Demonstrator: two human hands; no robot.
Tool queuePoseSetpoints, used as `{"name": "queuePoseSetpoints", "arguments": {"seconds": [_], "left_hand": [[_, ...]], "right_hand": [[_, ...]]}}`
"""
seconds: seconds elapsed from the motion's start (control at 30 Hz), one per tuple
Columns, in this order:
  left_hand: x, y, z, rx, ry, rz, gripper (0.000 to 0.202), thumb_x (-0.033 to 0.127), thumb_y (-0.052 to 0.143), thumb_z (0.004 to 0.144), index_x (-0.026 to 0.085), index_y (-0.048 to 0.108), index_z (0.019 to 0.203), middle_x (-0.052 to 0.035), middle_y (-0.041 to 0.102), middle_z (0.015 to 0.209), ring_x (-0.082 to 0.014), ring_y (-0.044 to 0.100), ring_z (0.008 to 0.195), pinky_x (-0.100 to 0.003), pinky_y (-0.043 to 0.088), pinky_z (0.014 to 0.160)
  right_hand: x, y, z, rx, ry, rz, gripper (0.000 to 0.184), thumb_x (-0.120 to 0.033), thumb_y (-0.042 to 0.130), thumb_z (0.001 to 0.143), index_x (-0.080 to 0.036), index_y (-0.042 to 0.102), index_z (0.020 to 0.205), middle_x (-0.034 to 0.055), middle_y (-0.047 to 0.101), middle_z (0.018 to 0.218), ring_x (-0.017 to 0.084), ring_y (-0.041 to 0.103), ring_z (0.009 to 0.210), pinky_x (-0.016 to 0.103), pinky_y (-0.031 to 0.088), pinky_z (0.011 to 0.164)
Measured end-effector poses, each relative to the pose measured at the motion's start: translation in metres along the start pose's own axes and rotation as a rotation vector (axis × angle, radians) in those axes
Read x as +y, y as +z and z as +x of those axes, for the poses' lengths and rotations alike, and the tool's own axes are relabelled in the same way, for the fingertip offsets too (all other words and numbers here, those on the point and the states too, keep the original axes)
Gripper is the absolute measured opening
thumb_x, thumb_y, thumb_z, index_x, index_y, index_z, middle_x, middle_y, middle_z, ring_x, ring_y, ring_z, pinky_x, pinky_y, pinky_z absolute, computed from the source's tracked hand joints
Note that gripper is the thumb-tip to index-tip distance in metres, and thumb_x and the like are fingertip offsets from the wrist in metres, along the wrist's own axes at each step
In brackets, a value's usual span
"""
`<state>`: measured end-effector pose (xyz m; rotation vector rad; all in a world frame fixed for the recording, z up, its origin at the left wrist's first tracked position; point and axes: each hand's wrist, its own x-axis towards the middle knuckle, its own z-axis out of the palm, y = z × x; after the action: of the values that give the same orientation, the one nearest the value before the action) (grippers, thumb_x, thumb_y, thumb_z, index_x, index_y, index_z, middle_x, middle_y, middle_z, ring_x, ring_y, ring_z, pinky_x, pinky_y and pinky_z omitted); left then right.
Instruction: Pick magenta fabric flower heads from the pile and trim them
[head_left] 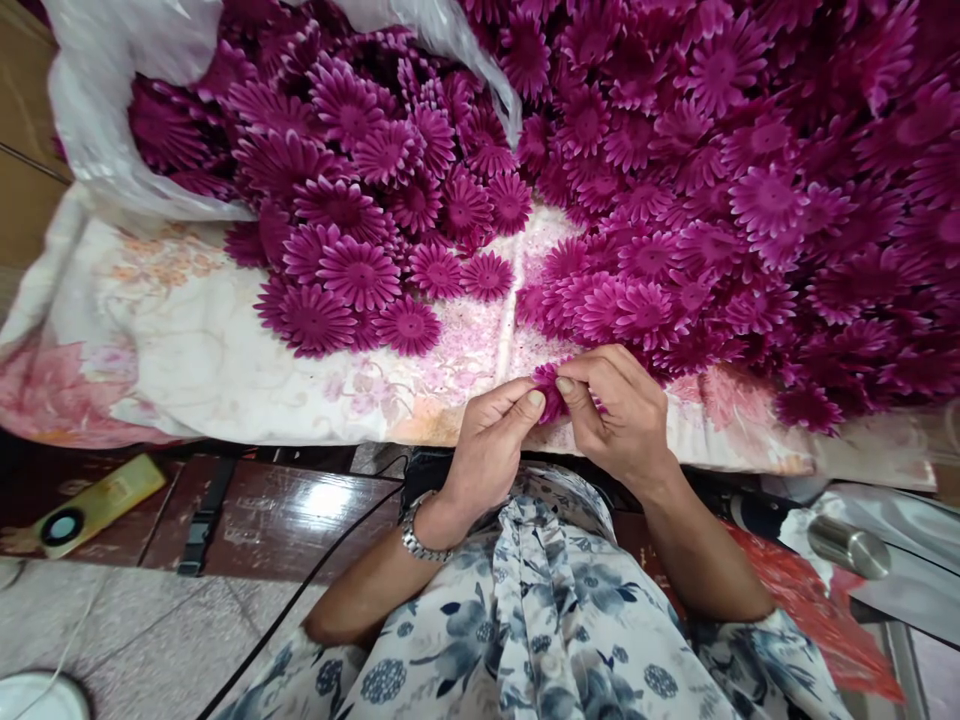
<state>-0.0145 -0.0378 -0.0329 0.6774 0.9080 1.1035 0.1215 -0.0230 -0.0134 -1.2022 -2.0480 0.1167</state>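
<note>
Between my two hands, at the near edge of the cloth, is a magenta artificial flower [551, 392]. My left hand [489, 440] pinches its left side between thumb and forefinger. On the other side, my right hand [616, 408] has thumb and fingertips closed on the petals. Both hands partly hide the flower. Just beyond them, a large heap of similar magenta flower heads [645, 255] covers the right part of the cloth. A second pile of flowers [360, 270] lies to the left, spilling from a white plastic bag [97, 130].
A floral cloth [195, 350] covers the work surface. Below its edge is a dark wooden bench [292, 510] carrying a yellow phone-like object [101, 505] and a black buckled strap [204, 520]. A black cable [300, 590] runs past my left arm. At right are a metal cylinder [847, 547] and red plastic [817, 610].
</note>
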Motion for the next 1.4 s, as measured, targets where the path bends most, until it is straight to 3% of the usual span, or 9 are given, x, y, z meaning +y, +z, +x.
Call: {"name": "queuePoseSetpoints", "arguments": {"seconds": [0.23,0.37,0.47,0.63,0.8,0.93,1.03,1.2,1.4], "left_hand": [[-0.007,0.002,-0.001,-0.046,0.064,0.013,0.015,0.031,0.066,0.076,0.017,0.068,0.080,0.0001,0.058,0.072,-0.0116,0.049,0.069,-0.024,0.042,0.070],[-0.004,0.002,0.000,-0.026,0.004,-0.043,0.019,0.032,0.069,0.073,0.015,0.067,0.068,0.0015,0.057,0.064,-0.0092,0.048,0.062,-0.022,0.043,0.064],[0.004,0.002,0.000,0.011,-0.041,-0.113,0.023,0.034,0.073,0.069,0.013,0.065,0.062,0.0029,0.054,0.057,-0.0071,0.047,0.054,-0.022,0.045,0.060],[0.011,0.005,0.002,-0.023,-0.094,-0.202,0.016,0.029,0.072,0.070,0.014,0.069,0.074,0.0002,0.063,0.068,-0.0129,0.061,0.068,-0.037,0.054,0.080],[0.009,0.009,0.004,-0.017,-0.128,-0.212,0.015,0.027,0.074,0.068,0.014,0.067,0.072,0.0022,0.059,0.064,-0.0095,0.057,0.063,-0.031,0.052,0.078],[0.007,0.009,0.003,-0.019,-0.154,-0.201,0.020,0.030,0.074,0.067,0.013,0.063,0.067,0.0032,0.051,0.059,-0.0065,0.046,0.057,-0.020,0.045,0.061],[0.003,0.005,0.003,-0.049,-0.128,-0.120,0.026,0.035,0.072,0.069,0.013,0.059,0.064,0.0026,0.048,0.060,-0.0075,0.042,0.057,-0.020,0.040,0.057],[-0.007,-0.002,0.002,-0.105,0.021,0.057,0.022,0.036,0.063,0.078,0.015,0.063,0.073,0.0001,0.053,0.070,-0.0110,0.046,0.068,-0.024,0.041,0.068],[-0.010,-0.001,0.001,-0.075,0.029,0.060,0.019,0.034,0.064,0.077,0.016,0.068,0.074,0.0010,0.056,0.066,-0.0095,0.046,0.061,-0.022,0.041,0.060]], "right_hand": [[-0.003,0.000,-0.002,-0.007,-0.021,-0.036,0.009,-0.012,0.051,0.084,-0.017,0.058,0.080,0.0053,0.060,0.070,0.016,0.055,0.071,0.030,0.047,0.067],[0.002,-0.004,-0.002,0.071,0.041,0.005,0.007,-0.012,0.053,0.083,-0.017,0.057,0.081,0.0034,0.060,0.071,0.014,0.055,0.068,0.027,0.047,0.064],[0.017,-0.014,-0.006,0.185,0.043,-0.215,0.009,-0.013,0.053,0.083,-0.018,0.055,0.076,0.0018,0.058,0.066,0.013,0.052,0.065,0.026,0.044,0.061],[0.035,-0.030,-0.015,0.045,0.059,-0.562,0.013,-0.018,0.055,0.083,-0.018,0.063,0.093,0.0075,0.063,0.085,0.019,0.055,0.080,0.032,0.043,0.072],[0.018,-0.029,-0.009,0.181,0.016,-0.345,0.013,-0.016,0.060,0.081,-0.020,0.063,0.093,0.0040,0.062,0.079,0.016,0.055,0.074,0.030,0.045,0.070],[0.005,-0.016,0.000,-0.017,-0.058,-0.154,0.008,-0.023,0.061,0.082,-0.017,0.061,0.088,0.0048,0.063,0.077,0.016,0.055,0.073,0.032,0.046,0.070],[0.004,-0.007,0.002,-0.078,-0.072,-0.097,0.006,-0.022,0.057,0.085,-0.018,0.058,0.080,0.0034,0.062,0.072,0.016,0.052,0.069,0.031,0.045,0.067],[0.003,-0.003,-0.001,-0.033,-0.086,-0.143,0.010,-0.015,0.053,0.085,-0.017,0.055,0.076,0.0045,0.060,0.068,0.016,0.051,0.067,0.031,0.043,0.066],[0.002,-0.008,-0.002,0.019,-0.033,-0.081,0.009,-0.012,0.051,0.085,-0.015,0.056,0.078,0.0051,0.059,0.067,0.015,0.050,0.066,0.030,0.043,0.064]]}}
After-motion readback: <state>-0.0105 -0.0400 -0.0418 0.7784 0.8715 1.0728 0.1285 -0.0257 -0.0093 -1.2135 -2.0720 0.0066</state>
